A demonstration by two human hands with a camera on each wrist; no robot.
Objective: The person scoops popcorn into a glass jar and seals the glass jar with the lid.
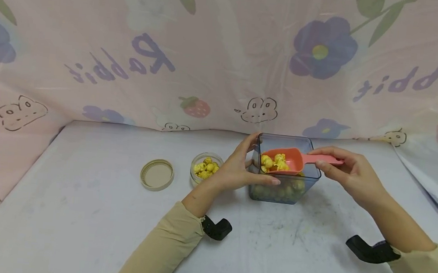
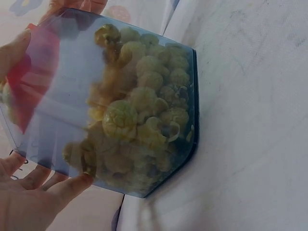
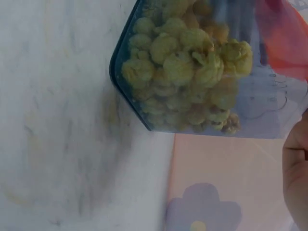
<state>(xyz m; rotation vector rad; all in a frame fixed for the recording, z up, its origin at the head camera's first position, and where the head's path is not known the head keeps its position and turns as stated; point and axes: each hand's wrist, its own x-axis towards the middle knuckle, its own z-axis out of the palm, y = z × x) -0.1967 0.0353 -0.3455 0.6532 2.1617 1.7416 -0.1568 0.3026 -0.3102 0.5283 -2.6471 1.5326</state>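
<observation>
Pinching the coral-red scoop by its handle, I have my right hand just off the right side of the clear bluish container, thumb on the handle's near side and fingers on its far side. The scoop's bowl is inside the upper part of the container, facing left and carrying several pieces of yellow popcorn. Through the walls I can see a gap between the bowl and the heap of popcorn that fills the lower part.

My left hand grips the container on its left side, with the thumb laid along the near wall and the fingers reaching round to the far left corner. The container's open top faces up, and it is right of the middle of the desk.

Just left of my left hand is a small glass jar with more yellow popcorn in it, partly hidden by that hand. Farther left, apart from the jar, a round pale lid lies on the desk. Some faint smudges mark the white surface near the container. Beyond the far edge hangs a pink sheet printed with flowers, strawberries and rabbit faces.
</observation>
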